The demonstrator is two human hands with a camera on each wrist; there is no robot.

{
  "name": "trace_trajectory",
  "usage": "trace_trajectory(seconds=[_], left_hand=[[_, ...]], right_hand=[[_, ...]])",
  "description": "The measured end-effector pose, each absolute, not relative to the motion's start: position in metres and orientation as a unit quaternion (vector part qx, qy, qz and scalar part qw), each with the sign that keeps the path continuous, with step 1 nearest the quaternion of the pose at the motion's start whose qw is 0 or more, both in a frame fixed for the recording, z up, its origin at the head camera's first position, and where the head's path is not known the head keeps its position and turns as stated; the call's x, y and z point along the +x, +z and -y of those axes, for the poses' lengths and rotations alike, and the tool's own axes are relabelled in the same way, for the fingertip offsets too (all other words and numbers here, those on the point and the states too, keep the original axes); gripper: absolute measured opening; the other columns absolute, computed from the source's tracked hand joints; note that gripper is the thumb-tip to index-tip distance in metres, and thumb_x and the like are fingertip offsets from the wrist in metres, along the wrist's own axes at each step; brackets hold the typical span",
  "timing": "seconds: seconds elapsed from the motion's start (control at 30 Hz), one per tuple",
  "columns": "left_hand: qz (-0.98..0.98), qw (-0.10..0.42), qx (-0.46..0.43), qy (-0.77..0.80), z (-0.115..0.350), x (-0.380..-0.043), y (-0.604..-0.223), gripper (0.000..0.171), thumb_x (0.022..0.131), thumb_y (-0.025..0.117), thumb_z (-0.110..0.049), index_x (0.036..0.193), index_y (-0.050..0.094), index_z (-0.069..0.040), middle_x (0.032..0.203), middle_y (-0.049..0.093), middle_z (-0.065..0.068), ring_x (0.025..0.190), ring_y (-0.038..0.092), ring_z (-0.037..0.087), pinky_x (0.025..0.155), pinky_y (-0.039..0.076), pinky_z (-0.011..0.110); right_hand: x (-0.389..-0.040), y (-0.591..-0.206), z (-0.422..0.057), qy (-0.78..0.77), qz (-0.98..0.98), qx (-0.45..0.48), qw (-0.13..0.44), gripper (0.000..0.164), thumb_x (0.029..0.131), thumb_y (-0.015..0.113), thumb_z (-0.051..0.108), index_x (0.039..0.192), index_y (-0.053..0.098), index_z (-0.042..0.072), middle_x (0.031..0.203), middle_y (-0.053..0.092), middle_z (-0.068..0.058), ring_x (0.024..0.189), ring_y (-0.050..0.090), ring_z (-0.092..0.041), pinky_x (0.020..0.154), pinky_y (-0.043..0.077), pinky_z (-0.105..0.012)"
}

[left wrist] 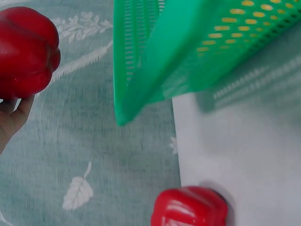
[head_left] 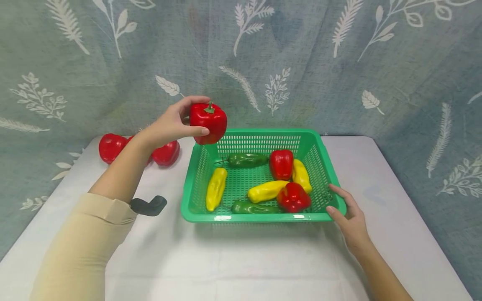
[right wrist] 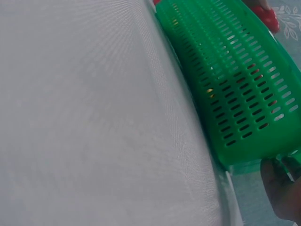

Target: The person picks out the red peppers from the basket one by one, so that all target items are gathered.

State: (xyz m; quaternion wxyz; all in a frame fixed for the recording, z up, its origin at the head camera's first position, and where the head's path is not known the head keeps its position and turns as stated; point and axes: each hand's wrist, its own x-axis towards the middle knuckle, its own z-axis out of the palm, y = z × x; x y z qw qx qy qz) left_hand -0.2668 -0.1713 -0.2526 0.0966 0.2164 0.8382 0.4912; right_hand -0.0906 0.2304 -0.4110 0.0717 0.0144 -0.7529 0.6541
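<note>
My left hand (head_left: 170, 123) holds a red bell pepper (head_left: 211, 122), stem up, raised over the back left corner of a green plastic basket (head_left: 263, 218). Thumb and fingers sit on either side of the pepper. At the front right corner my right hand (head_left: 353, 225) grips the basket's rim. Inside lie two red bell peppers (head_left: 281, 164), three long yellow peppers (head_left: 267, 191) and two long green peppers (head_left: 248, 160). The left wrist view catches the held pepper (left wrist: 26, 54) at its left edge. In the right wrist view, fingers meet the corner of the slotted basket (right wrist: 244, 89).
More red bell peppers (head_left: 166, 154) sit on the white table (head_left: 263, 259) left of the basket, partly behind my left forearm. A dark strap end (head_left: 149, 206) sticks out from my left sleeve. Behind the table hangs a leaf-patterned cloth (head_left: 301, 62).
</note>
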Motion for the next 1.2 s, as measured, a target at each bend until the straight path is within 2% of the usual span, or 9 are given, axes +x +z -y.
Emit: trace_trajectory(seconds=[0.17,0.37,0.53,0.87,0.97,1.1,1.2], left_hand=[[-0.855,0.083,0.195,0.473,0.186,-0.257,-0.253,0.073,0.083,0.072,-0.019,0.144,0.032,-0.021,0.136,0.046,0.006,0.122,0.045,0.024,0.086,0.053,0.031],[-0.861,0.069,0.18,0.471,0.203,-0.243,-0.26,0.074,0.082,0.073,-0.018,0.144,0.033,-0.023,0.137,0.045,0.004,0.122,0.044,0.023,0.081,0.052,0.025],[-0.875,0.055,0.155,0.456,0.214,-0.231,-0.266,0.075,0.082,0.073,-0.022,0.144,0.031,-0.026,0.138,0.043,0.004,0.122,0.042,0.024,0.079,0.053,0.026],[-0.897,0.034,0.088,0.433,0.242,-0.209,-0.285,0.077,0.085,0.071,-0.027,0.147,0.025,-0.019,0.139,0.039,0.011,0.119,0.043,0.03,0.072,0.052,0.021],[-0.905,0.029,0.079,0.417,0.249,-0.206,-0.293,0.079,0.085,0.07,-0.028,0.148,0.024,-0.016,0.141,0.037,0.012,0.119,0.043,0.033,0.076,0.054,0.028],[-0.914,0.023,0.069,0.398,0.258,-0.203,-0.305,0.085,0.083,0.072,-0.029,0.149,0.021,-0.013,0.143,0.032,0.019,0.123,0.038,0.042,0.081,0.054,0.05],[-0.92,0.023,0.056,0.388,0.262,-0.202,-0.315,0.09,0.081,0.073,-0.032,0.149,0.018,-0.01,0.142,0.03,0.023,0.124,0.034,0.047,0.083,0.05,0.059]], right_hand=[[-0.09,-0.411,-0.23,0.654,0.753,0.01,0.067,0.05,0.094,0.052,0.004,0.142,0.04,0.014,0.141,0.033,0.01,0.116,0.038,-0.009,0.085,0.046,-0.008],[-0.09,-0.411,-0.23,0.651,0.756,0.011,0.067,0.05,0.094,0.052,0.005,0.142,0.04,0.013,0.141,0.034,0.011,0.116,0.037,-0.008,0.085,0.045,-0.008],[-0.091,-0.411,-0.23,0.649,0.757,0.009,0.069,0.05,0.094,0.052,0.004,0.142,0.04,0.014,0.141,0.033,0.01,0.116,0.037,-0.009,0.085,0.045,-0.008],[-0.091,-0.411,-0.23,0.656,0.751,0.016,0.071,0.05,0.094,0.052,0.004,0.142,0.04,0.013,0.14,0.034,0.011,0.117,0.038,-0.007,0.087,0.044,-0.008],[-0.091,-0.411,-0.23,0.66,0.747,0.02,0.074,0.05,0.094,0.052,0.002,0.141,0.041,0.013,0.14,0.035,0.01,0.117,0.038,-0.007,0.087,0.045,-0.008],[-0.091,-0.413,-0.23,0.662,0.746,0.021,0.075,0.05,0.094,0.052,0.002,0.141,0.041,0.012,0.14,0.035,0.01,0.117,0.038,-0.007,0.087,0.044,-0.008],[-0.092,-0.413,-0.23,0.659,0.748,0.021,0.077,0.05,0.094,0.052,0.002,0.141,0.041,0.012,0.14,0.035,0.01,0.118,0.038,-0.007,0.088,0.044,-0.008]])
